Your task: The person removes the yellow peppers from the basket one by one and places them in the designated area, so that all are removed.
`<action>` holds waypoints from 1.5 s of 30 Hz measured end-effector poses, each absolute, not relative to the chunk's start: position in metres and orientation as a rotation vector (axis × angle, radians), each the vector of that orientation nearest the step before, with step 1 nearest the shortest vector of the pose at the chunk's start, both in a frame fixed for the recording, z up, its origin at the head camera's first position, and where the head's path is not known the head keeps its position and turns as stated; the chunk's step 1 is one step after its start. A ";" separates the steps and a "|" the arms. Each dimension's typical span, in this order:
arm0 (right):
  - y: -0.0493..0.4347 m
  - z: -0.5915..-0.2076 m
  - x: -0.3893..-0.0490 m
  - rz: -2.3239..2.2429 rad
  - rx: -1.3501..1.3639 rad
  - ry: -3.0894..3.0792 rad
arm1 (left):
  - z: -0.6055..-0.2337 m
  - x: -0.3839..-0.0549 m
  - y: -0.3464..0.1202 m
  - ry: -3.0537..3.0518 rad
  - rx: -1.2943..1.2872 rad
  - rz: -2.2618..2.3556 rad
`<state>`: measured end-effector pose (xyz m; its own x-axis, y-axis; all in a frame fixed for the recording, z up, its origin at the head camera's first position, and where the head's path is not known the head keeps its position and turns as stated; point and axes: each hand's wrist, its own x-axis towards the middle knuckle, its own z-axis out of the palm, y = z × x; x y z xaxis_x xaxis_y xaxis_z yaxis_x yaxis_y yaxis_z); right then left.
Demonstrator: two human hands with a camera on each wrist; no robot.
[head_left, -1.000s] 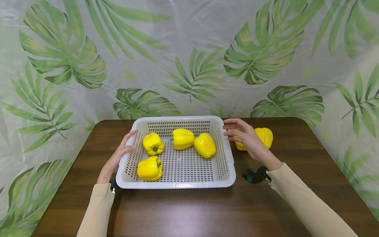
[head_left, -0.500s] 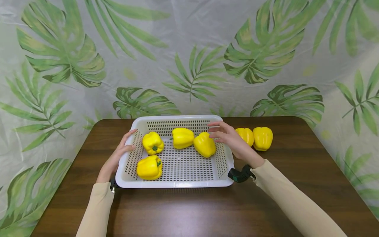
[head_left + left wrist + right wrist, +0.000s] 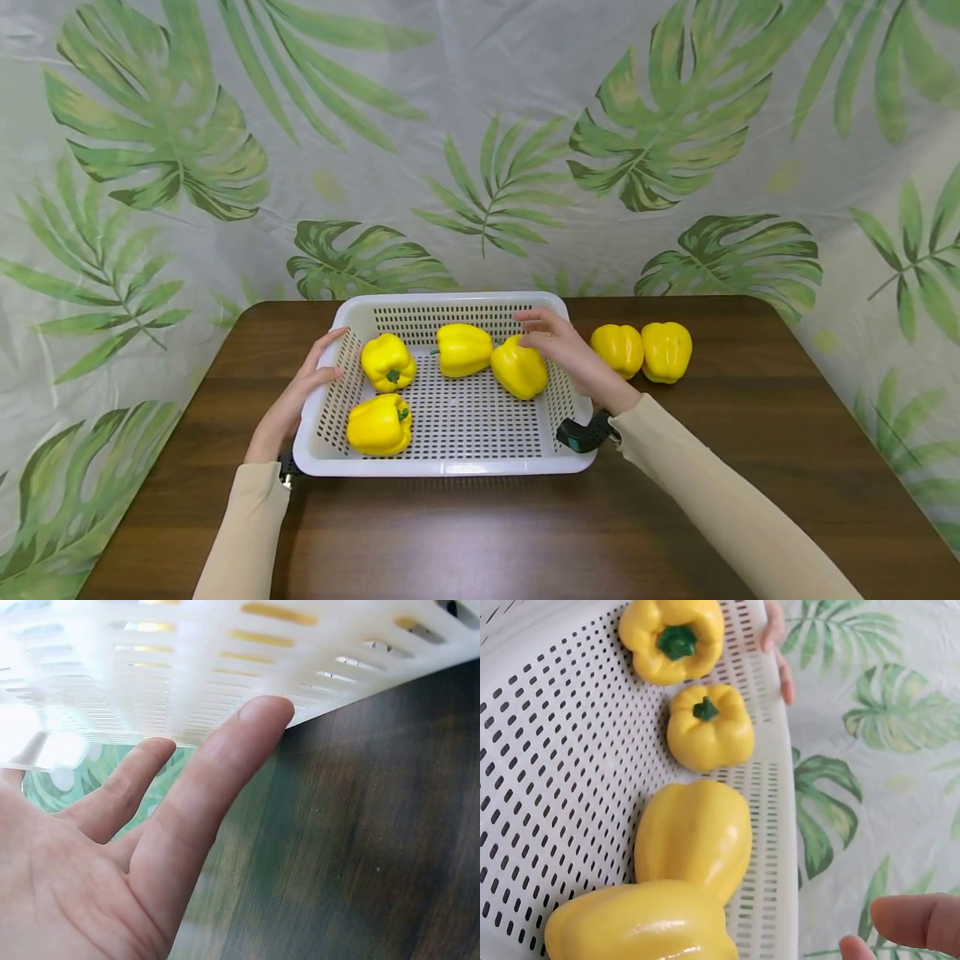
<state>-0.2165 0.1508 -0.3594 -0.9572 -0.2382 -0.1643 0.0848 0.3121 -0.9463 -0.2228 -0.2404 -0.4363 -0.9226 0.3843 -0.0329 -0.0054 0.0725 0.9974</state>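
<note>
A white perforated plastic basket [image 3: 450,467] stands on the table with several yellow bell peppers inside. My left hand [image 3: 291,400] is at its left side, straight fingertips touching the outer wall; the thumb [image 3: 217,769] lies against the slotted side in the left wrist view. Over the basket's right end is my right hand [image 3: 566,350], fingers loosely spread and holding nothing. Its fingertips overlap the top of the rightmost pepper [image 3: 519,373] in the head view. Beside that one lies another pepper [image 3: 463,350]. Two more, a back pepper [image 3: 387,363] and a front pepper [image 3: 378,427], sit at the left.
Two yellow bell peppers stand side by side on the table right of the basket, a nearer pepper [image 3: 618,348] and a farther one [image 3: 667,352]. The dark wooden table [image 3: 450,542] ends at a leaf-patterned cloth [image 3: 487,150] behind.
My right hand has moved left from the basket's right rim to over the rightmost pepper inside, uncovering the two peppers on the table. The left hand and basket stay in place.
</note>
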 end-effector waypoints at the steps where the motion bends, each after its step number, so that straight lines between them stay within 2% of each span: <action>1: 0.150 -0.360 -0.217 -1.669 -0.132 2.316 | -0.436 -0.223 -0.240 2.069 0.380 1.922; 24: 0.136 -0.378 -0.220 -1.304 -0.193 2.419 | -0.438 -0.224 -0.241 2.062 0.378 1.931; 45: 0.134 -0.392 -0.226 -1.368 -0.174 2.252 | -0.438 -0.225 -0.240 2.090 0.380 1.911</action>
